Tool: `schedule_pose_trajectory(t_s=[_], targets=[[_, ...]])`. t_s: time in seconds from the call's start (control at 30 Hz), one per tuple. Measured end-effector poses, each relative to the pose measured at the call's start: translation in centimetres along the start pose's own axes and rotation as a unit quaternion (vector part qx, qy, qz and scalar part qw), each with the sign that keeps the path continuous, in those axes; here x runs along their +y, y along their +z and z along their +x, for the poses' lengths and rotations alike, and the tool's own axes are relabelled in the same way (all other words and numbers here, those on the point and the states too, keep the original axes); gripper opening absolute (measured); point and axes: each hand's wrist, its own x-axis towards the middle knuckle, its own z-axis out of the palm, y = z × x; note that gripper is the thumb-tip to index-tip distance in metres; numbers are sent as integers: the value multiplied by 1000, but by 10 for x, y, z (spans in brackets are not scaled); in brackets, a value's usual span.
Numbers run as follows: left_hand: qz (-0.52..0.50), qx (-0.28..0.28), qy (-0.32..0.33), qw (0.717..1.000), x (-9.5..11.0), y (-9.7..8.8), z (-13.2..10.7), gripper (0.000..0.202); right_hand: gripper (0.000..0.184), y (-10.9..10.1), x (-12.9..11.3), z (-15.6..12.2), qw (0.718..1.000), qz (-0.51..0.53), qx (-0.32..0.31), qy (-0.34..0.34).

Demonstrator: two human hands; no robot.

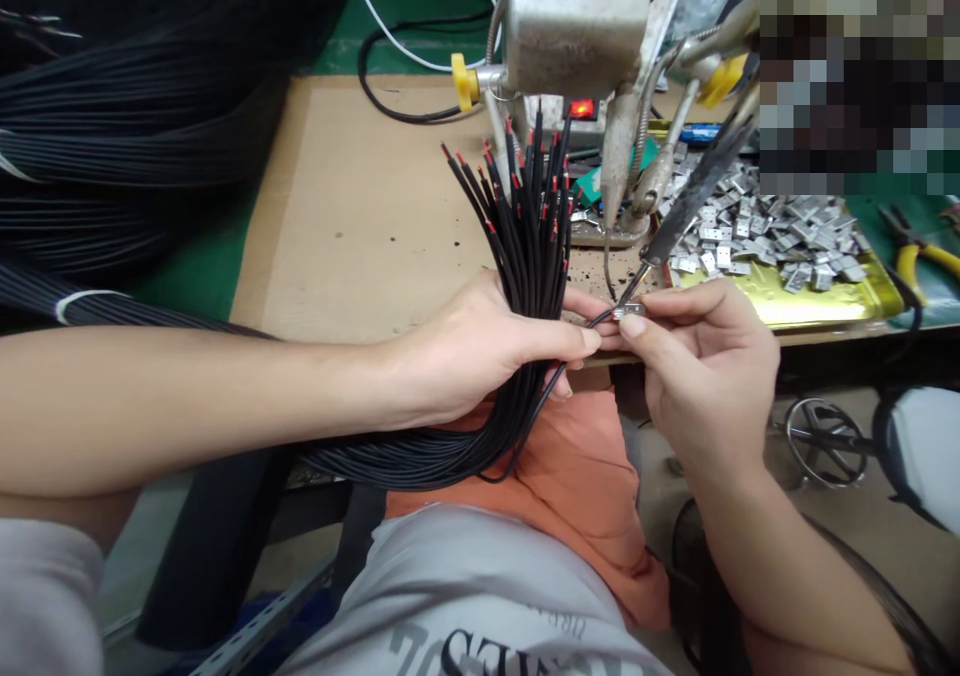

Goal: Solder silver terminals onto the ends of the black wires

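Note:
A thick bunch of black cables [525,256] with red wire ends stands up through my left hand [499,341], whose fingers wrap round it. Between that hand's thumb and fingertips one single cable runs out to the right. My right hand [705,356] pinches a small silvery metal connector [628,310] between thumb and fingers, right at the end of that cable. Just above the connector sits the tip of a soldering iron [675,216], mounted on a stand. A thin solder wire [607,266] comes down from a nozzle [619,156] close by.
Loose metal connectors [757,221] lie heaped on a gold tray [825,301] at the right, with yellow-handled pliers [915,256] beyond. The grey soldering machine [577,26] stands over a cardboard sheet [360,226]. More bundled black cables [135,126] lie at the left.

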Motion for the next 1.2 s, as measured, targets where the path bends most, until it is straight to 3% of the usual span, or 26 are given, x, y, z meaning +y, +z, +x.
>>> schedule_pose_trajectory(t_s=[0.33,0.63,0.8,0.9,0.97,1.03,1.1,1.2], targets=[[13,-1,-2,1000,0,-1,-1,20,24,3,-4,0,999,-43,22,-26],[19,16,0,1000,0,3,-3,22,22,2,-3,0,999,-28,-2,-26],[120,-13,11,993,2,6,-16,18,24,-3,-16,-4,998,-58,-21,-32],[158,-40,25,986,-1,5,-21,18,25,-27,-34,4,991,-88,-101,-14],[158,-57,21,986,-4,5,-23,26,20,-49,-49,13,966,-155,-207,2],[164,-90,22,982,-5,4,-24,35,24,-68,-60,20,938,-227,-258,-36],[181,-116,28,976,-6,3,-24,41,23,-74,-65,22,927,-271,-249,-70],[208,-137,24,968,-7,3,-22,40,8,-56,-60,15,952,-224,-199,-57]])
